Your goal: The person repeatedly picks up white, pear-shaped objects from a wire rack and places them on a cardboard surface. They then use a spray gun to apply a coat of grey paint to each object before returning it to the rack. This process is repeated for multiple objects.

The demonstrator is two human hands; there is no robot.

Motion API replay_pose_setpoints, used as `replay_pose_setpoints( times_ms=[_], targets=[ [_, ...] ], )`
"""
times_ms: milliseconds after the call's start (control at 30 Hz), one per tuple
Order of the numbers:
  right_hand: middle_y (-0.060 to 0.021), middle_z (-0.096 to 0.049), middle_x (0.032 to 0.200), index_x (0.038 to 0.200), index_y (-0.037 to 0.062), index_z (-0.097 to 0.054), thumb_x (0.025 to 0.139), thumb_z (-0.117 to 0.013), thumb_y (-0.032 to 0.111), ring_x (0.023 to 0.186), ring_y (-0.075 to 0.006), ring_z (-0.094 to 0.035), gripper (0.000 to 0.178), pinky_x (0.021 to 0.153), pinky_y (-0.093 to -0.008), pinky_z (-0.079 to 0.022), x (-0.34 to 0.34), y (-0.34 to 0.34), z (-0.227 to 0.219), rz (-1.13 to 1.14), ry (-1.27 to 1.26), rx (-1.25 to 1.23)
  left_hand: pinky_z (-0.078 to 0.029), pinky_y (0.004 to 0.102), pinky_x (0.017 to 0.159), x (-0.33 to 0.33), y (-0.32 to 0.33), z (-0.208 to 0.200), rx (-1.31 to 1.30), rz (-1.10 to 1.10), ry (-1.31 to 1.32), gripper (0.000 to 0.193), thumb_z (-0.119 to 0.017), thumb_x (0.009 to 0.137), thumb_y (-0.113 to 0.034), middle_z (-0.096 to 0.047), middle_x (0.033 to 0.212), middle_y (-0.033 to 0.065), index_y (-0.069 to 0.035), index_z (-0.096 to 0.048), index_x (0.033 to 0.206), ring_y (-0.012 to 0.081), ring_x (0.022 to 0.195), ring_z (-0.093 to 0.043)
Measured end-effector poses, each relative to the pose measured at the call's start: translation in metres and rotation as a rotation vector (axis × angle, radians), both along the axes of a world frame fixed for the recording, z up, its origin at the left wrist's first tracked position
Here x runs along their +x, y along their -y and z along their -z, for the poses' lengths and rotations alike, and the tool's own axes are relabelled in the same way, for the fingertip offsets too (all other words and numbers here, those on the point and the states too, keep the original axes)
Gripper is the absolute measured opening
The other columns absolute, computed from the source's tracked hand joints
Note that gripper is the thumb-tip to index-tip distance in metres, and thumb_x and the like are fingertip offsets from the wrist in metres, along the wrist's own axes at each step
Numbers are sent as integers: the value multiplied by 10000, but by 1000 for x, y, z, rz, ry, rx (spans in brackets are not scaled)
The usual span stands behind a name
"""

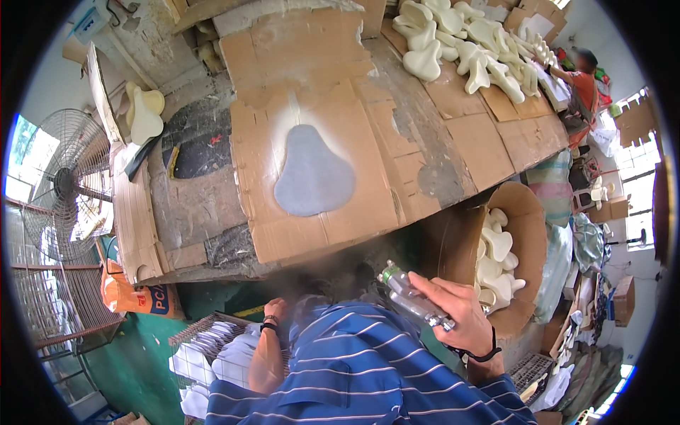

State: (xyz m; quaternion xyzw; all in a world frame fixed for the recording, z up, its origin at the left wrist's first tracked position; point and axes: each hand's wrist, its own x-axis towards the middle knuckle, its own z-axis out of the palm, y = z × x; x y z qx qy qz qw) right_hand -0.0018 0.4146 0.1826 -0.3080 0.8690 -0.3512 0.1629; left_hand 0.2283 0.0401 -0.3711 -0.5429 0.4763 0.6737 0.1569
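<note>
My right hand (457,312) is closed round a metal spray gun (413,296) with a green part at its front end, held in front of my body to the right. On the worktable lies a grey, pear-shaped pad (312,177), flat on a brown cardboard sheet (262,134), its narrow end pointing away from me. Pale spray marks surround the pad's upper part. Low by my left side is my left hand (275,309), its fingers curled; what they hold, if anything, is hidden. A wire basket (188,329) of white, flat pieces stands beside it.
Cream foam saddle shapes (425,60) are piled at the table's far right. More fill a round cardboard drum (528,219) right of me. A large fan (64,180) and an orange sack (131,290) stand left. Another person (584,88) works at the far right.
</note>
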Motion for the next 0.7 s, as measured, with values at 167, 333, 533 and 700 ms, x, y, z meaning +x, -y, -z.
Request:
replay_pose_setpoints(
  times_ms=[167,333,533,700],
  targets=[
    [-208,-680,977,1403,-20,-558,664,-586,-76,806,-388,-667,742,737,-387,-548,-4,2,13,169,-89,-98,-597,358,715,12,-2,25,-67,58,-1,368,-709,857,-174,-742,936,120,-8,-720,1186,215,781,-725],
    [-200,-674,946,1377,-10,-586,687,-600,-117,769,-373,-661,698,692,-382,-535,-7,3,7,240,-155,-135,-581,366,604,16,4,36,-35,94,-66,345,-658,931,-90,-686,873,114,24,-620,1255,243,705,-688],
    [-191,-670,930,1372,-9,-588,691,-623,-117,758,-367,-661,690,677,-381,-528,2,-12,3,236,-109,-44,-598,370,649,-24,-12,-31,-110,106,45,336,-684,864,-141,-738,924,138,14,-718,1160,233,758,-725],
    [-190,-674,939,1380,-8,-581,682,-631,-111,768,-368,-665,708,685,-383,-534,3,-8,4,268,-157,-142,-595,353,629,-26,-12,-39,-37,86,25,303,-675,863,-134,-726,880,118,5,-721,1128,221,728,-720]
  ],
)
